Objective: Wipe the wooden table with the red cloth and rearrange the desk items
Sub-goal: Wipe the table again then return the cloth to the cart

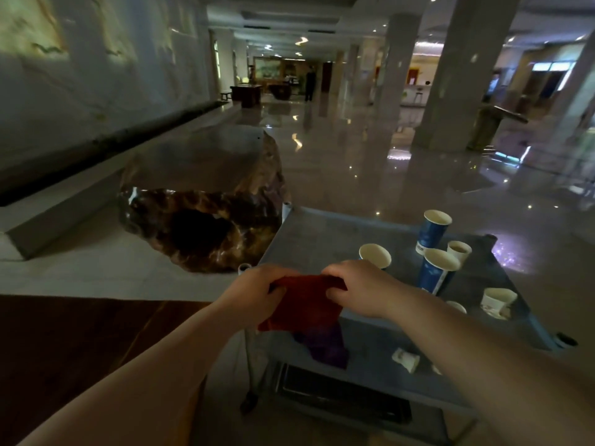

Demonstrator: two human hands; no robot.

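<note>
Cloth gathered over the cart, table off at nine o'clock

Both hands, left hand (254, 292) and right hand (357, 289), pinch the red cloth (304, 304) between them; the wooden table (80, 342) lies lower-left, nearer the left; paper cups (439, 268) stand beyond at two o'clock.

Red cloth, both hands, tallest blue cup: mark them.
red cloth (307, 299): head view, middle of the fabric.
left hand (257, 292): head view, back of hand.
right hand (360, 286): head view, knuckles.
tallest blue cup (431, 235): head view, side wall.
</note>
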